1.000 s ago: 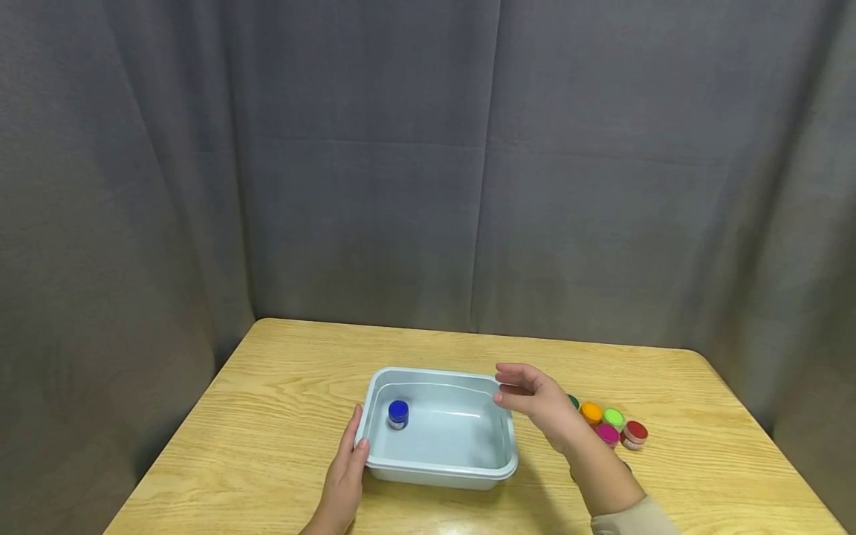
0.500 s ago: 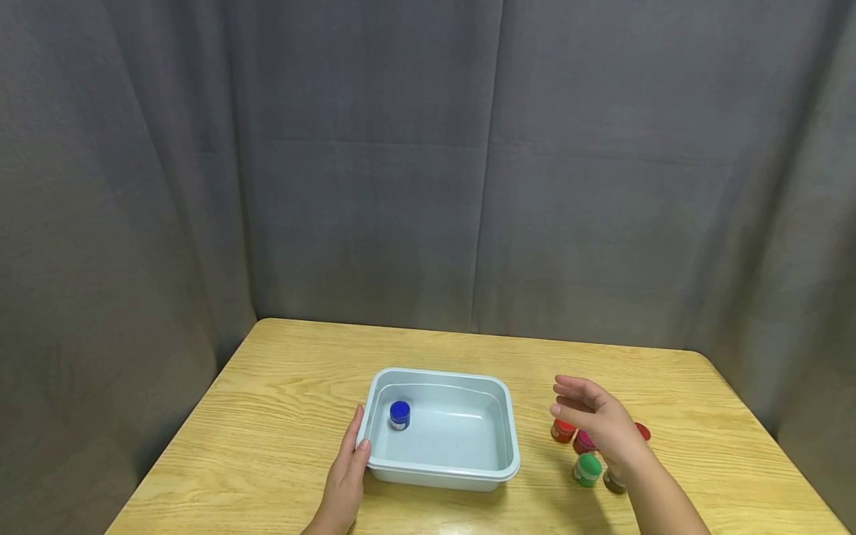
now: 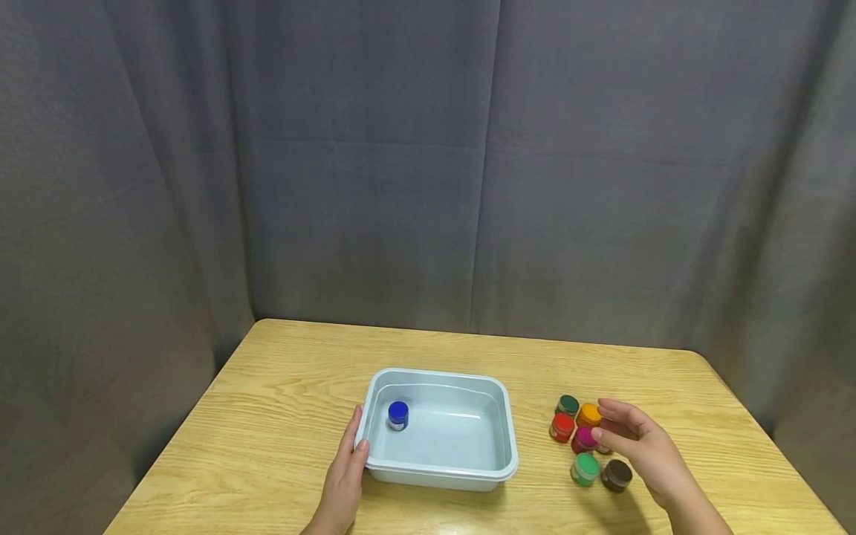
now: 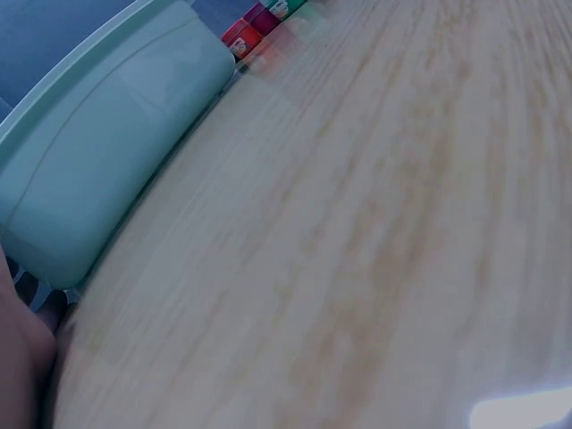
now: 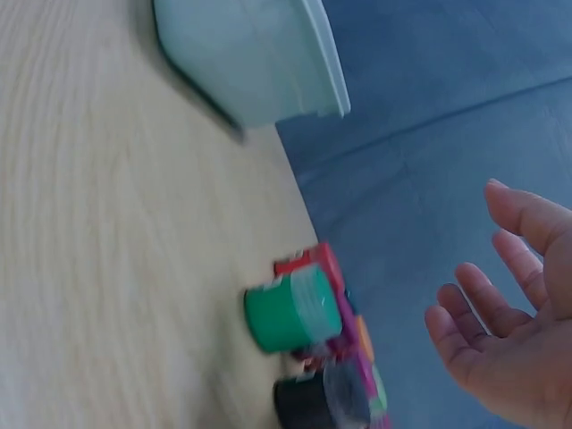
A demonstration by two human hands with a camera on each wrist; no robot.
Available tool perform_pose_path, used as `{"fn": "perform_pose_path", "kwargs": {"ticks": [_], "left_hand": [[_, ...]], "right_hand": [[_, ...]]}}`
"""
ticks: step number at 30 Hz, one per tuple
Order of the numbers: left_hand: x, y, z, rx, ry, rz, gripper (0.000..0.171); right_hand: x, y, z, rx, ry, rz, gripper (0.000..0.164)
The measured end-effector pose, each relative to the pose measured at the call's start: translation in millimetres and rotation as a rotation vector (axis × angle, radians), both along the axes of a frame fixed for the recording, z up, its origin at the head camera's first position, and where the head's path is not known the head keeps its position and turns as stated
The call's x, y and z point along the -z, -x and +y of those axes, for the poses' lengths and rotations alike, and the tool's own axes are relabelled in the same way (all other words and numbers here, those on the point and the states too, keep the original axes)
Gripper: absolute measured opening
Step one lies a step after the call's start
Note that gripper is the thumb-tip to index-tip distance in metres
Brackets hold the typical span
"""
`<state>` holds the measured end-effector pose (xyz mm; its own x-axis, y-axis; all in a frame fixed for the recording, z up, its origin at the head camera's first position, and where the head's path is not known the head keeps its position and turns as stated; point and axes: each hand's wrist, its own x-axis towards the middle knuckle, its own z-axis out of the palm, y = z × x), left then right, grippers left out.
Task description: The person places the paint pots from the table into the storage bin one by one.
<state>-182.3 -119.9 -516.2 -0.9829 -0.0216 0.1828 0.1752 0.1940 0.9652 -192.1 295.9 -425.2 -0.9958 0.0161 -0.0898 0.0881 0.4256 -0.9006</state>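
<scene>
A pale blue plastic tub rests on the table, with a blue-lidded paint jar upright inside near its left end. My left hand holds the tub's near left corner, thumb by the rim and fingers along the left wall. My right hand hovers over the right side of a cluster of paint jars, fingers spread and slightly bent, holding nothing. Beside it stand a magenta jar, an orange jar, a red jar, a green jar and a black-brown jar. The hand partly hides other jars.
A dark green jar stands at the back of the cluster. The wooden table has rounded far corners. Grey curtains hang behind it and at both sides.
My right hand has moved right from above the tub's right rim to the jar cluster, uncovering the nearer jars. My left hand and the tub have stayed in place.
</scene>
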Motion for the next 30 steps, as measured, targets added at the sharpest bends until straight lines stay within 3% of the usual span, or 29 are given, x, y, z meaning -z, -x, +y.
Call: {"fn": "perform_pose_path", "kwargs": {"ticks": [18, 30], "left_hand": [[-1.7, 0.1, -0.8, -0.005, 0.026, -0.027, 0.054], [-0.8, -0.1, -0.9, -0.016, 0.017, -0.002, 0.052]], "right_hand": [[33.9, -14.5, 35.3, 0.078, -0.144, -0.146, 0.074], [57.3, -16.0, 43.3, 0.066, -0.126, -0.165, 0.072]]}}
